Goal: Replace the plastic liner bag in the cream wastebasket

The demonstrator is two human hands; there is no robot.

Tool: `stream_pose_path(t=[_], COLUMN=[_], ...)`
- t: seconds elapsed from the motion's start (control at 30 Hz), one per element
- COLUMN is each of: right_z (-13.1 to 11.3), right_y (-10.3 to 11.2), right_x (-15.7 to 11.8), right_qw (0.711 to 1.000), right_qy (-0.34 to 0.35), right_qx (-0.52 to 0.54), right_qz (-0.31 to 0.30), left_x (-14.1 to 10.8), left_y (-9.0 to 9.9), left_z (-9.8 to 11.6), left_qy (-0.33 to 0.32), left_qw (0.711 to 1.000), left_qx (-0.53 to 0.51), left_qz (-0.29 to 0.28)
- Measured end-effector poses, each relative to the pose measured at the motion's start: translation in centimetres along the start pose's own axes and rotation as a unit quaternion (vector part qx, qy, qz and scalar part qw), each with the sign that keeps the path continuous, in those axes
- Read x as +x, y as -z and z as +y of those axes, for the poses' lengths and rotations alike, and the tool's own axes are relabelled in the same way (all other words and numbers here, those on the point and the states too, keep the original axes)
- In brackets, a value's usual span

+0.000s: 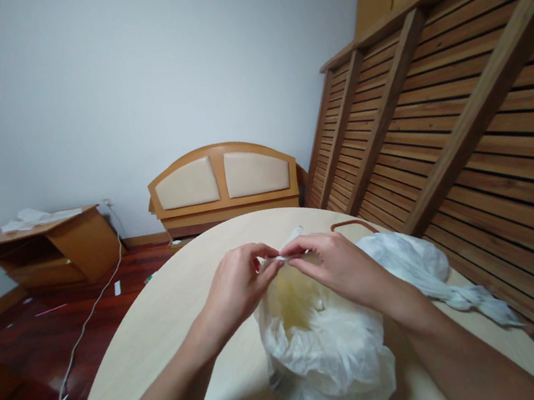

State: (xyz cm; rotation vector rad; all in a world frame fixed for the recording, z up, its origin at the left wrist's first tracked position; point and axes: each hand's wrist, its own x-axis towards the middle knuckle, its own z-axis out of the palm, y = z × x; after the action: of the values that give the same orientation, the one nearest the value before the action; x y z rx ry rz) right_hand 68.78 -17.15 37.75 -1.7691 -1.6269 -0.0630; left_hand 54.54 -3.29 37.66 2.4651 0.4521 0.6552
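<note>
A white plastic bag [331,357] stands open on the round pale table [165,322], with something yellowish showing inside its mouth. My left hand [243,277] pinches the far rim of the bag between thumb and fingers. Right beside it, my right hand [333,260] pinches the same rim, and the fingertips of both hands nearly touch. The bag's near side slumps in folds between my forearms. What fills the bag cannot be made out clearly.
A second white plastic bag [407,266], knotted, lies on the table's right, near a brown curved strip [351,223]. Wooden slats [438,134] lean at the right. Beyond are a headboard [221,180] and a low cabinet [77,241]; a cable runs over the floor.
</note>
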Motion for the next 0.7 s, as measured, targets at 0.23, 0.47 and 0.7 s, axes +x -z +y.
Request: stream_pose_path(t=[0.23, 0.47, 0.7], right_z=[0.4, 0.4, 0.9], right_y=[0.8, 1.1, 2.1], right_x=[0.0, 0.0, -0.3], right_qw=[0.998, 0.999, 0.995], right_qy=[-0.026, -0.004, -0.047], right_qx=[-0.059, -0.036, -0.077], right_qz=[-0.015, -0.002, -0.029], left_x=[0.0, 0.0, -0.1], left_y=[0.1, 0.1, -0.1], left_z=[0.2, 0.1, -0.2], left_qy=[0.014, 0.004, -0.045], left_qw=[1.000, 1.000, 0.998], left_qx=[0.022, 0.014, 0.029], left_qz=[-0.005, -0.017, -0.021])
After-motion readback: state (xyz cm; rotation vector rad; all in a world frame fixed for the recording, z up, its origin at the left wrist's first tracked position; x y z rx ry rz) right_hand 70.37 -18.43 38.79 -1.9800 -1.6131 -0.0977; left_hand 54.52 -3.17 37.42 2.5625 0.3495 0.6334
